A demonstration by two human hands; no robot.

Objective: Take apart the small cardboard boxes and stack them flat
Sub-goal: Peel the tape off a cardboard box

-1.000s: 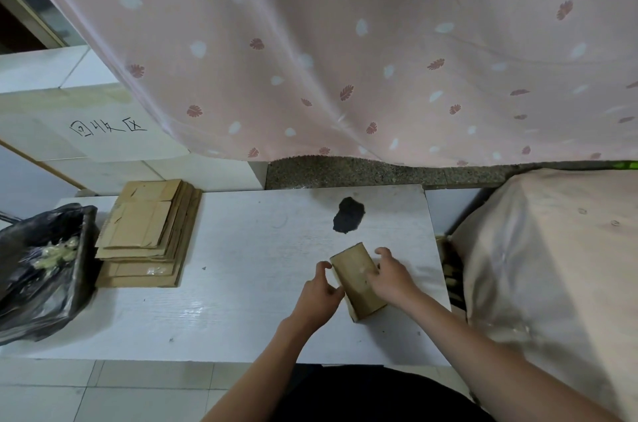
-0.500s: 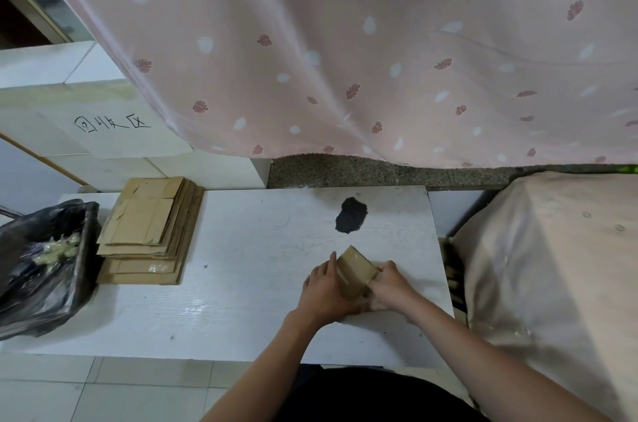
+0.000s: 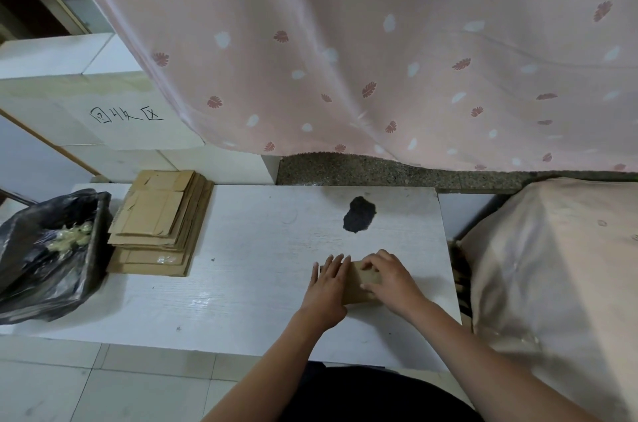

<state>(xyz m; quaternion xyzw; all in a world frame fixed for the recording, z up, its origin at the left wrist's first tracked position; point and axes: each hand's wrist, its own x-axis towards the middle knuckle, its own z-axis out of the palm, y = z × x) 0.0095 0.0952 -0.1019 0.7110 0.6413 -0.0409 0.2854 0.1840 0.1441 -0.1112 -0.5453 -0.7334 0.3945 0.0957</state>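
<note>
A person's left hand (image 3: 328, 287) presses flat-fingered on a small cardboard box (image 3: 359, 283) while the right hand (image 3: 388, 278) pinches its flap, which could tear if yanked.

Both hands on small cardboard box (image 3: 359, 285) on white table (image 3: 241, 283): left hand (image 3: 326, 287) flat, right hand (image 3: 388, 278) curled.
</note>
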